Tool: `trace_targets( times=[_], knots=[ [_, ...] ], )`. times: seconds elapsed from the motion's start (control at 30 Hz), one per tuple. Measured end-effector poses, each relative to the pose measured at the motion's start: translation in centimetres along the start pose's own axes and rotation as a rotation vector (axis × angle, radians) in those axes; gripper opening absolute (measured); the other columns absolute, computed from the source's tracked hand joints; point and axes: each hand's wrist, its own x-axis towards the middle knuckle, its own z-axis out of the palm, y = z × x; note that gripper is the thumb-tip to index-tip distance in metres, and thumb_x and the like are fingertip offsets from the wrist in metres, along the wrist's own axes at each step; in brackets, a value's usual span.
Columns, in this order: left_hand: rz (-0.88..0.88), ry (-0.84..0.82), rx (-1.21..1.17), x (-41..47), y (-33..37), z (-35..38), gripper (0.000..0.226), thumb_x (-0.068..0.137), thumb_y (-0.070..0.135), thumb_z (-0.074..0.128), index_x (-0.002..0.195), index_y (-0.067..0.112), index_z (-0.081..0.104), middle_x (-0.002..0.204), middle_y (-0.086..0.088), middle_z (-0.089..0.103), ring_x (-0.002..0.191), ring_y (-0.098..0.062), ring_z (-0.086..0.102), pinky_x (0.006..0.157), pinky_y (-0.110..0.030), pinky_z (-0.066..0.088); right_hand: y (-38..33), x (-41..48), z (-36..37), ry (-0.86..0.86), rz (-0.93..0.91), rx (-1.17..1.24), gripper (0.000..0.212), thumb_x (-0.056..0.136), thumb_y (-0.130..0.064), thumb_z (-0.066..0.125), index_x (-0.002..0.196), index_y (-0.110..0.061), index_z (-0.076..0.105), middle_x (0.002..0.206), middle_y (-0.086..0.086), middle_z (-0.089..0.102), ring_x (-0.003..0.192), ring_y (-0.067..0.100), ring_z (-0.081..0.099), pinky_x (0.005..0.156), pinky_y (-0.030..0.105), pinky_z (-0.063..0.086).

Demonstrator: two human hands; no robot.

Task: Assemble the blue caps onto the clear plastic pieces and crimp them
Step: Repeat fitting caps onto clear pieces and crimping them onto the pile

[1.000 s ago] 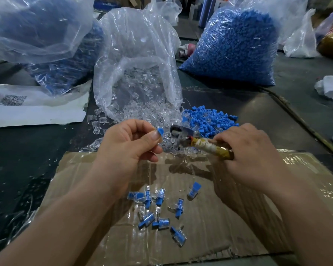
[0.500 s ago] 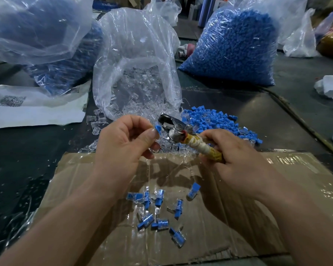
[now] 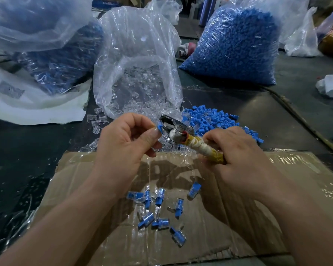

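My left hand (image 3: pixel 123 143) pinches a small blue-capped piece (image 3: pixel 159 128) between thumb and fingers, its tip against the metal jaws of the crimping pliers (image 3: pixel 174 129). My right hand (image 3: pixel 240 154) grips the pliers' tape-wrapped handle (image 3: pixel 206 150). Whether the jaws close on the piece I cannot tell. Several assembled blue-and-clear pieces (image 3: pixel 158 210) lie on the cardboard sheet (image 3: pixel 238 217) below my hands. A loose heap of blue caps (image 3: pixel 210 118) and spilled clear pieces (image 3: pixel 98 121) lie just beyond.
An open clear bag of clear pieces (image 3: pixel 138 73) stands behind my hands. A full bag of blue caps (image 3: pixel 235 45) sits at the back right, another bag (image 3: pixel 52 60) at the back left. White paper (image 3: pixel 37 104) lies on the dark table at the left.
My right hand swung the pliers up and left until the jaws met the piece in my left hand. My left hand rose slightly.
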Motion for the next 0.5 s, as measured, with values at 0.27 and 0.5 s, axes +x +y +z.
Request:
trace_targets(
  times=[0.27, 0.5],
  knots=[
    [0.007, 0.0, 0.012, -0.13, -0.04, 0.03, 0.01, 0.075, 0.006, 0.059, 0.072, 0.015, 0.058, 0.064, 0.003, 0.065, 0.054, -0.008, 0.06, 0.052, -0.017, 0.051, -0.03, -0.31, 0.23, -0.04, 0.069, 0.055, 0.013, 0.085, -0.033, 0.052, 0.081, -0.03, 0.04, 0.075, -0.014, 0.045, 0.07, -0.001, 0.042, 0.056, 0.021, 0.029],
    [-0.001, 0.009, 0.047, -0.03, -0.4, -0.03, 0.02, 0.078, 0.0, 0.059, 0.07, 0.018, 0.058, 0.064, 0.002, 0.065, 0.055, -0.01, 0.061, 0.052, -0.018, 0.051, -0.33, -0.12, 0.39, -0.051, 0.1, 0.039, 0.016, 0.087, -0.027, 0.054, 0.078, -0.029, 0.04, 0.072, -0.012, 0.047, 0.065, -0.001, 0.042, 0.052, 0.022, 0.025]
  ],
)
